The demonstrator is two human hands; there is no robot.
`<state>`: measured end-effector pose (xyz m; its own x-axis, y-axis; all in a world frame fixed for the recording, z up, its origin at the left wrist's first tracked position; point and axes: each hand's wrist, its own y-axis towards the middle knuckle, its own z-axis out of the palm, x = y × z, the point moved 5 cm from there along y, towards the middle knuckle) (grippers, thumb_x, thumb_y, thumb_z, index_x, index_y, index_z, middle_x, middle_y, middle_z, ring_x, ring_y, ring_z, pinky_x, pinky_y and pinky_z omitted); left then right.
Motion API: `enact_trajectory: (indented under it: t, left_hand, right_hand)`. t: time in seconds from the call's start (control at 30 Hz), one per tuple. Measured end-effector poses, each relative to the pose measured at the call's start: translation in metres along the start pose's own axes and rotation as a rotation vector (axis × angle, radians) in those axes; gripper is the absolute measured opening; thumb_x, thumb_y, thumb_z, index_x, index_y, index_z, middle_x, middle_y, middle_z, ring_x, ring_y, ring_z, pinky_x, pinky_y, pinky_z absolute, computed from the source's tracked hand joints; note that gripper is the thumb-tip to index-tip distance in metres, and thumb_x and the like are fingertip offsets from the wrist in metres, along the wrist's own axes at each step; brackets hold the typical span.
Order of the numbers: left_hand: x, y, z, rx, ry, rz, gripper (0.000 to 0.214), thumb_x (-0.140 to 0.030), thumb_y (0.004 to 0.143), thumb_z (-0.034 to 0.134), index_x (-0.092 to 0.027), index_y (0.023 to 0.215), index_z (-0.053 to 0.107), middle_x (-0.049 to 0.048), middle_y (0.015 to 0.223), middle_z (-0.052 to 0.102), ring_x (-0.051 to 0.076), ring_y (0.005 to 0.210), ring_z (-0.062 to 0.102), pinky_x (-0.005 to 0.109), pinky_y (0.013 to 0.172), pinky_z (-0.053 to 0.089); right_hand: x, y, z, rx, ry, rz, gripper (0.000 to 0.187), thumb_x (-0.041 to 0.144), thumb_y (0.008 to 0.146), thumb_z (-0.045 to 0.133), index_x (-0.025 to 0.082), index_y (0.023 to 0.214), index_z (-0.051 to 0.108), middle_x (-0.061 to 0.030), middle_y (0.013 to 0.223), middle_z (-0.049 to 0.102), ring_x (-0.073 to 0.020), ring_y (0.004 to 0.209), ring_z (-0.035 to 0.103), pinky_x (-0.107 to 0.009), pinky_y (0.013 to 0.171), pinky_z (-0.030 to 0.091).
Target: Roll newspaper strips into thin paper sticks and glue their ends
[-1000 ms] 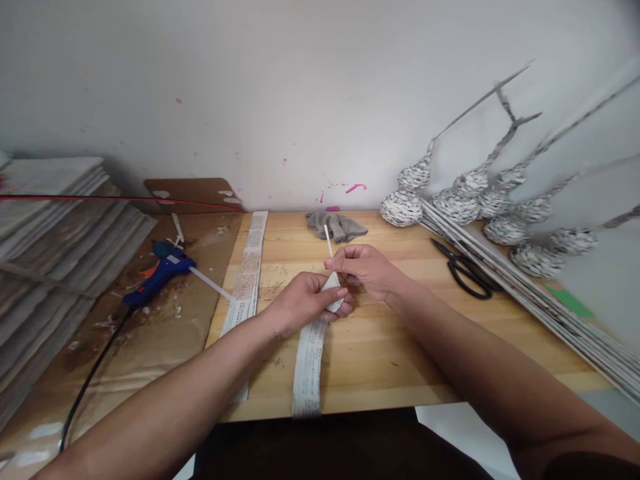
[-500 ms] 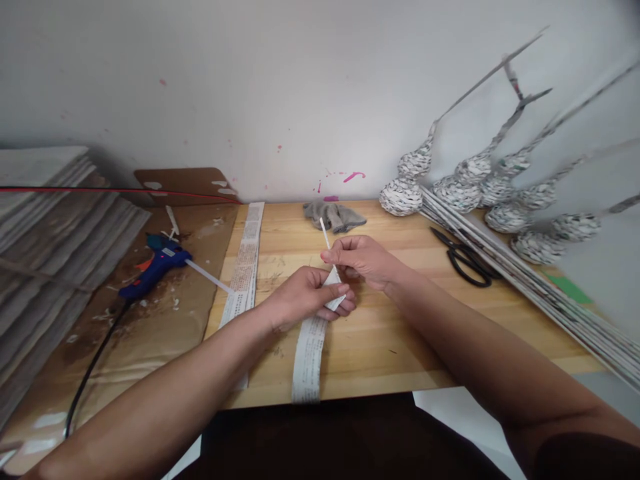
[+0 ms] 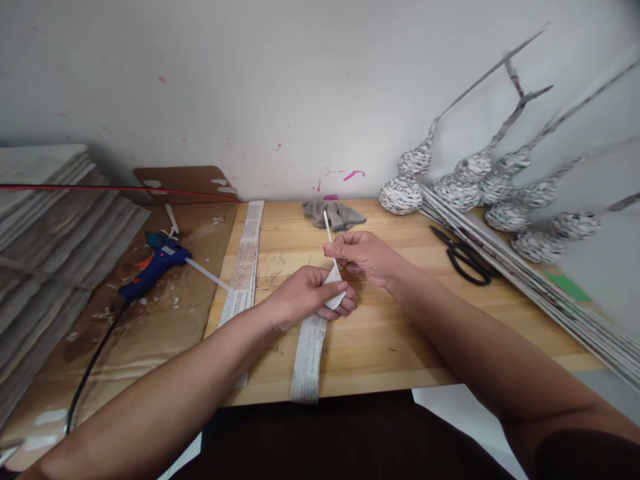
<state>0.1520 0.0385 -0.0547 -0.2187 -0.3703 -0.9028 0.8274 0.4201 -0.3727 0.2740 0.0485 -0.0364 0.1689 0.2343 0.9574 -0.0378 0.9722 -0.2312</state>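
A newspaper strip [image 3: 309,360] runs up from the table's front edge into my left hand [image 3: 313,293], whose thumb presses its folded, triangular part against the fingers. Above that, the strip narrows into a thin rolled paper tube [image 3: 327,227]. My right hand [image 3: 363,257] pinches this tube between thumb and fingertips, just above the left hand. The tube's free tip points up and away toward a crumpled grey cloth [image 3: 335,215]. Part of the paper is hidden behind my fingers.
Flat newspaper strips [image 3: 245,260] lie left of my hands. A blue glue gun [image 3: 155,267] rests on cardboard [image 3: 185,320] beside stacked newspapers [image 3: 45,253]. To the right are black scissors [image 3: 465,260], long paper tubes [image 3: 520,293] and several woven gourd shapes [image 3: 415,180].
My right hand has risen slightly with the tube, whose tip now stands a little higher and further right. My left hand stays nearly in place on the strip.
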Motion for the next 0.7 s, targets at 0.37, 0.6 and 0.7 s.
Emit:
enact_trajectory:
  t: [0.37,0.6,0.7]
  left_hand:
    - [-0.0008,-0.0003,-0.001,-0.008,-0.026,0.003,0.029,-0.039,0.082,0.064,-0.012,0.09,0.067,0.0105,0.086,0.072,0.018,0.082,0.069,0.032,0.075,0.053]
    - [-0.0011,0.0004,-0.001,-0.004,-0.038,0.003,0.03,-0.039,0.082,0.065,-0.011,0.092,0.068,0.0114,0.087,0.072,0.018,0.081,0.068,0.03,0.073,0.052]
    - [0.0,0.0008,-0.0009,0.015,-0.029,0.008,0.029,-0.039,0.083,0.063,-0.012,0.092,0.068,0.0108,0.087,0.071,0.017,0.081,0.068,0.03,0.074,0.052]
  right_hand:
    - [0.0026,0.0,0.0017,0.081,-0.06,-0.005,0.028,0.038,0.067,0.076,0.013,0.068,0.064,0.0063,0.046,0.043,-0.0039,0.042,0.031,-0.019,0.039,0.018]
    - [0.0022,-0.0002,0.0014,-0.025,-0.025,-0.035,0.039,0.04,0.061,0.081,0.016,0.056,0.051,0.0077,0.045,0.038,-0.0041,0.042,0.029,-0.02,0.039,0.017]
    - [0.0026,-0.0008,-0.0007,-0.057,-0.028,-0.053,0.042,0.042,0.061,0.081,0.017,0.055,0.048,0.0076,0.046,0.039,-0.0041,0.042,0.03,-0.02,0.039,0.018]
